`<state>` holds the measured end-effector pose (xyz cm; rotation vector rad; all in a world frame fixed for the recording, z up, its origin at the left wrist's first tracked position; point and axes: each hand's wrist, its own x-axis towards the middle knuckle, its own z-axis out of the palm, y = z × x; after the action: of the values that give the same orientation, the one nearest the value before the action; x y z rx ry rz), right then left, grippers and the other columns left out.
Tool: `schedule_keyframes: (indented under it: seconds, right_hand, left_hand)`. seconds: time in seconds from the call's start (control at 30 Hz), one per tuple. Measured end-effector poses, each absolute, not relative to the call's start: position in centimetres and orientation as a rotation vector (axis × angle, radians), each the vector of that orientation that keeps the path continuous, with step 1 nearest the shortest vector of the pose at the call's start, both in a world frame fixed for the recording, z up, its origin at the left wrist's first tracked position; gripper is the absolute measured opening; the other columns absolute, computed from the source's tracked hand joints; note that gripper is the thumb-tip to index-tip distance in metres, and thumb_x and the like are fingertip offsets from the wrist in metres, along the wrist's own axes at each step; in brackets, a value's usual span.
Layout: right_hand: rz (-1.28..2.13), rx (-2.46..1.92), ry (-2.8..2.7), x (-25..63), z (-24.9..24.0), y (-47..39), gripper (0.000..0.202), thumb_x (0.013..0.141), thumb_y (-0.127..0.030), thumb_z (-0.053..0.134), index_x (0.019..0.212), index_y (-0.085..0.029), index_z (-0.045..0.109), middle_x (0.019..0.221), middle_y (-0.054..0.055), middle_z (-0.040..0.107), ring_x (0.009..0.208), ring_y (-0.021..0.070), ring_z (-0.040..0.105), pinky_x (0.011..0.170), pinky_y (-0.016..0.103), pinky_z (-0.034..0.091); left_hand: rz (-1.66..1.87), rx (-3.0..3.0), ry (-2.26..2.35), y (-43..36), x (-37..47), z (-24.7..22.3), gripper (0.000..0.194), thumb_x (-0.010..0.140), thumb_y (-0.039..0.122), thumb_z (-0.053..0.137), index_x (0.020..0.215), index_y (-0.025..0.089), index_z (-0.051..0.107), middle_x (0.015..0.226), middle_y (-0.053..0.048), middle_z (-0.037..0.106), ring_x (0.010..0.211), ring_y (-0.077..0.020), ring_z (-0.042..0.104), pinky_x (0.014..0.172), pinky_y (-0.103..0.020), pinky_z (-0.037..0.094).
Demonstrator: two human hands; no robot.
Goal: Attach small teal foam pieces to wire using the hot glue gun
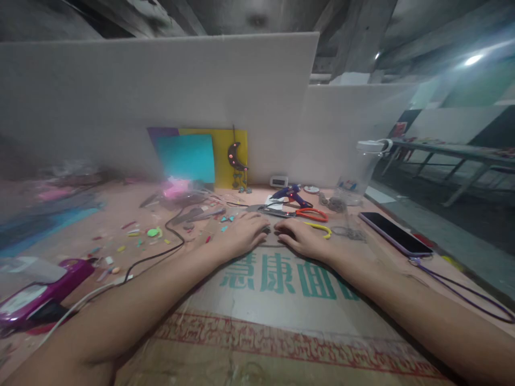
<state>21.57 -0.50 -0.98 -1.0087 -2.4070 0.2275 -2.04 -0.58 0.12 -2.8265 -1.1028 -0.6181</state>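
Observation:
My left hand [247, 233] rests low over the printed board [277, 305], its fingers bent around a small dark piece [266, 229] that I cannot make out clearly. Close by on the right, my right hand [300, 236] lies on the surface with its fingers apart, and nothing shows in it. Just beyond both hands are orange-handled scissors [311, 215], a yellow curved handle [322, 229] and a dark blue glue gun [295, 197]. Small blue pieces [227, 219] lie beside my left fingers.
A phone [396, 233] with a purple strap lies at right. Purple device [48, 292] and white cable are at left, near scattered colourful bits and a green piece [153, 232]. Behind stand coloured cards [187, 158], a moon ornament [235, 157] and a clear lidded cup [364, 166].

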Motion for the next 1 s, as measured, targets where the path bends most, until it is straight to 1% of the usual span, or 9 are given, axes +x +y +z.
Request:
schedule_keyframes:
  seconds: [0.1,0.17,0.33,0.47,0.57,0.67,0.77,0.87,1.0]
  right_hand:
    - [0.174,-0.946,-2.419,21.5,-1.2,-0.2,0.017,0.091,-0.024,0.056,0.105,-0.018,0.063,0.104,0.011,0.069,0.096,0.0239,0.063,0.086,0.039,0.05]
    - [0.146,-0.914,-2.428,21.5,-1.3,0.0,0.015,0.091,-0.022,0.056,0.103,-0.018,0.063,0.103,0.01,0.069,0.096,0.0238,0.062,0.086,0.039,0.049]
    - [0.134,-0.874,-2.443,21.5,-1.4,0.2,0.012,0.089,-0.019,0.057,0.1,-0.019,0.062,0.102,0.01,0.068,0.095,0.0234,0.061,0.085,0.039,0.049]
    - [0.131,-0.852,-2.459,21.6,-1.2,0.1,0.01,0.091,-0.019,0.056,0.098,-0.019,0.062,0.104,0.009,0.068,0.097,0.0231,0.061,0.088,0.04,0.049]
    - [0.156,-0.847,-2.463,21.7,-1.2,0.2,0.01,0.091,-0.019,0.055,0.099,-0.019,0.062,0.106,0.009,0.068,0.099,0.0228,0.061,0.09,0.04,0.049]
    - [0.17,-0.845,-2.465,21.8,-1.2,0.2,0.01,0.091,-0.019,0.055,0.098,-0.019,0.062,0.107,0.009,0.068,0.1,0.0226,0.061,0.091,0.04,0.049]
    - [0.159,-0.836,-2.464,21.8,-1.2,0.2,0.011,0.092,-0.019,0.054,0.098,-0.02,0.063,0.108,0.009,0.068,0.101,0.0225,0.061,0.091,0.04,0.049]
    - [0.159,-0.829,-2.468,21.9,-1.3,0.3,0.011,0.092,-0.02,0.054,0.098,-0.02,0.063,0.108,0.009,0.068,0.1,0.0224,0.062,0.091,0.04,0.049]
    - [0.156,-0.818,-2.459,22.0,-1.5,0.5,0.011,0.093,-0.021,0.053,0.098,-0.02,0.063,0.109,0.009,0.067,0.101,0.0223,0.061,0.091,0.04,0.05]
  left_hand:
    - [-0.562,-2.863,-1.005,0.1,-1.7,-0.9,0.039,0.095,0.033,0.051,0.133,0.022,0.053,0.136,-0.008,0.06,0.134,-0.0275,0.043,0.113,-0.046,0.029]
    - [-0.564,-2.841,-1.016,0.5,-1.6,-1.2,0.036,0.095,0.029,0.05,0.129,0.021,0.055,0.133,-0.009,0.062,0.131,-0.0262,0.046,0.113,-0.046,0.029]
    - [-0.639,-2.804,-0.937,0.9,-1.5,-1.3,0.025,0.096,0.026,0.05,0.115,0.021,0.064,0.111,-0.008,0.069,0.111,-0.023,0.058,0.105,-0.042,0.037]
    - [-0.745,-2.814,-0.96,0.5,-1.6,-1.5,0.028,0.093,0.024,0.054,0.12,0.019,0.063,0.11,-0.01,0.069,0.106,-0.0239,0.06,0.094,-0.039,0.045]
    - [-0.925,-2.845,-0.994,0.1,-2.0,-1.3,0.031,0.092,0.022,0.057,0.122,0.018,0.061,0.106,-0.009,0.071,0.1,-0.0213,0.063,0.089,-0.034,0.048]
    - [-1.13,-2.735,-1.16,0.4,-2.9,-0.2,0.035,0.088,0.024,0.063,0.123,0.021,0.062,0.101,-0.005,0.073,0.098,-0.0206,0.065,0.092,-0.034,0.048]
    - [-1.108,-2.637,-1.418,2.0,-4.9,1.0,0.023,0.09,0.031,0.06,0.107,0.022,0.071,0.108,-0.005,0.074,0.104,-0.0223,0.064,0.095,-0.034,0.047]
    - [-1.099,-2.553,-1.577,4.1,-7.3,1.2,0.026,0.092,0.029,0.051,0.104,0.02,0.073,0.107,-0.006,0.075,0.098,-0.0228,0.067,0.087,-0.033,0.051]
    - [-0.98,-2.523,-1.673,6.0,-9.1,0.3,0.026,0.088,0.024,0.053,0.098,0.017,0.076,0.103,-0.008,0.077,0.096,-0.0257,0.069,0.087,-0.036,0.052]
